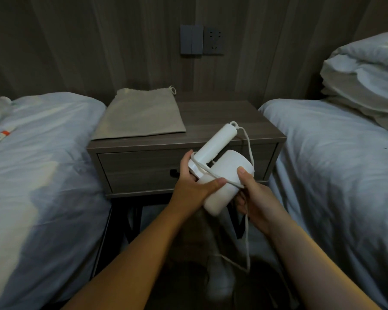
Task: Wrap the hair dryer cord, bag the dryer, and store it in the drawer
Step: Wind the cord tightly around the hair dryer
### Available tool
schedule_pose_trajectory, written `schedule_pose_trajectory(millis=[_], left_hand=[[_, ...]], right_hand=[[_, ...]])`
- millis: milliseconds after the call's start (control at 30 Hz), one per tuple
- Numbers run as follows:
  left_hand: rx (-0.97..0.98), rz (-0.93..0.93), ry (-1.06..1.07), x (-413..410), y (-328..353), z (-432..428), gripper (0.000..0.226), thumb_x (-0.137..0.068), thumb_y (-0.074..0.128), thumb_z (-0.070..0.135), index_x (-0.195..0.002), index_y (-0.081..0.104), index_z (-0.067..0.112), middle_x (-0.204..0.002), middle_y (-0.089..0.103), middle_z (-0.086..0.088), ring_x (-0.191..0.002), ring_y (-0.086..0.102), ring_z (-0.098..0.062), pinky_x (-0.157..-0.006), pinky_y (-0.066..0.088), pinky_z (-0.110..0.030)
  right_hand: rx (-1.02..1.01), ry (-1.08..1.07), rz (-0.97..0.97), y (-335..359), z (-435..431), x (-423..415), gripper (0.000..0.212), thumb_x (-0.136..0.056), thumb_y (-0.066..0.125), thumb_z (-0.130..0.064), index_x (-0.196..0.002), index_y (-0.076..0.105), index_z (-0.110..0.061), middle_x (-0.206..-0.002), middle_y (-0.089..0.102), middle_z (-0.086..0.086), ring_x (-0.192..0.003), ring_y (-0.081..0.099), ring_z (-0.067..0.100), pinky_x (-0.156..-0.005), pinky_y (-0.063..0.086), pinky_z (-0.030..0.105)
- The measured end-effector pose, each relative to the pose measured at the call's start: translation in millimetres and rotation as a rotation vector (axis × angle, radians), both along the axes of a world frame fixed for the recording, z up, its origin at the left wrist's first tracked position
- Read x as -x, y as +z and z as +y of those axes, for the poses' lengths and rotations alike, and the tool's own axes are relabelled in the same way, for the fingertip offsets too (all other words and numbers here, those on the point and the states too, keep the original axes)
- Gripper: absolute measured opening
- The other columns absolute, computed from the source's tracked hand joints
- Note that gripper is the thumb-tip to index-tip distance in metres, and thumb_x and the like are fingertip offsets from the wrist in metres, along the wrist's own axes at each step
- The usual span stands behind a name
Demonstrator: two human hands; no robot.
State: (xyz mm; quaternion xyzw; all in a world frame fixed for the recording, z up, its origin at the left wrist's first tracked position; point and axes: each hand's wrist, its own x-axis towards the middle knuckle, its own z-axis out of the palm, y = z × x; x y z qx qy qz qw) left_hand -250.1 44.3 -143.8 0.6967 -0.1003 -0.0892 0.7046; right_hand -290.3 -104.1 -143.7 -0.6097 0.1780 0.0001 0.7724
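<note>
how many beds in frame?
2. The left bed sits left of the nightstand. The right bed sits right of it, with pillows stacked at its head. Both run past the frame edges, so more could lie out of view.

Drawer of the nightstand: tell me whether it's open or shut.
Shut. The drawer front sits flush within the nightstand frame, and none of its inside shows.
</note>
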Motion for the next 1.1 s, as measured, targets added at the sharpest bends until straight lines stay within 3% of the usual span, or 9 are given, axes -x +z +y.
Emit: schedule_pose_trajectory(millis=[133,200,267,433,600,767,900,1033,1100], left_hand=[[0.028,-0.009,0.035,-6.2,6.0,7.0,0.101,-0.066,0.082,0.020,-0.141,0.018,0.044,-0.137,0.048,-0.003,-0.117,0.053,-0.020,-0.097,0.048,-0.046],[0.047,-0.011,0.044,-9.5,7.4,10.7,0.097,-0.070,0.079,0.016,-0.142,0.018,0.039,-0.138,0.047,-0.003,-0.116,0.054,-0.018,-0.092,0.050,-0.039],[0.065,0.002,0.051,-10.9,9.2,13.0,0.094,-0.073,0.076,0.014,-0.144,0.017,0.033,-0.137,0.046,-0.004,-0.114,0.054,-0.018,-0.084,0.051,-0.030],[0.074,0.012,0.048,-11.4,7.4,12.3,0.095,-0.072,0.076,0.014,-0.144,0.017,0.034,-0.138,0.046,-0.006,-0.115,0.054,-0.019,-0.087,0.050,-0.032],[0.028,-0.043,0.095,-12.2,8.7,11.6,0.097,-0.071,0.077,0.014,-0.146,0.017,0.031,-0.139,0.044,-0.001,-0.119,0.051,-0.016,-0.089,0.048,-0.030],[-0.266,-0.277,0.169,-8.6,15.4,20.7,0.106,-0.066,0.081,0.025,-0.144,0.012,0.042,-0.146,0.036,0.003,-0.125,0.041,-0.012,-0.102,0.041,-0.036],[-0.451,-0.398,0.181,-8.5,22.9,32.1,0.108,-0.067,0.080,0.034,-0.145,0.007,0.044,-0.143,0.042,0.001,-0.124,0.045,-0.017,-0.102,0.040,-0.039],[-0.591,-0.464,0.128,-6.8,26.4,33.8,0.107,-0.068,0.078,0.042,-0.143,0.003,0.048,-0.145,0.040,0.001,-0.124,0.045,-0.020,-0.101,0.038,-0.040],[-0.667,-0.498,0.070,-3.6,25.6,30.7,0.105,-0.068,0.075,0.049,-0.141,0.000,0.052,-0.145,0.040,0.002,-0.124,0.046,-0.020,-0.103,0.039,-0.043]], right_hand=[[0.022,0.171,-0.013,6.8,-13.6,-1.8,0.023,-0.081,0.064,-0.032,-0.071,0.055,-0.013,-0.049,0.044,-0.005,-0.045,0.035,0.008,-0.040,0.026,0.019],[-0.032,0.244,-0.066,7.2,-18.6,-0.9,0.017,-0.075,0.064,-0.027,-0.077,0.063,-0.010,-0.057,0.045,-0.001,-0.047,0.035,0.007,-0.039,0.028,0.017],[0.049,0.226,-0.086,5.2,-19.9,-0.1,0.017,-0.078,0.065,-0.023,-0.084,0.069,-0.008,-0.059,0.046,0.003,-0.044,0.034,0.008,-0.037,0.027,0.018],[0.300,0.062,-0.012,10.6,-9.5,5.0,0.018,-0.086,0.065,-0.025,-0.083,0.072,-0.008,-0.033,0.047,-0.009,-0.029,0.036,0.003,-0.032,0.026,0.016],[0.425,0.047,0.016,14.5,-6.0,4.0,0.034,-0.086,0.065,-0.032,-0.056,0.061,-0.017,-0.031,0.043,-0.010,-0.027,0.033,0.002,-0.032,0.025,0.015],[0.619,0.275,0.096,21.1,-15.8,6.2,0.030,-0.086,0.061,-0.043,-0.065,0.066,-0.021,-0.049,0.051,-0.001,-0.038,0.040,0.012,-0.039,0.032,0.023],[0.905,0.439,0.120,28.2,-29.0,9.0,0.039,-0.091,0.058,-0.028,-0.055,0.056,-0.012,-0.042,0.052,0.001,-0.030,0.041,0.011,-0.037,0.036,0.019],[1.058,0.622,-0.031,46.9,-25.6,18.5,0.014,-0.090,0.059,-0.020,-0.081,0.070,-0.019,-0.051,0.058,-0.010,-0.044,0.051,0.000,-0.048,0.039,0.011],[1.185,0.728,-0.102,52.6,-20.6,23.1,0.016,-0.089,0.057,-0.016,-0.093,0.071,-0.020,-0.070,0.065,-0.010,-0.064,0.059,0.000,-0.061,0.046,0.014]])
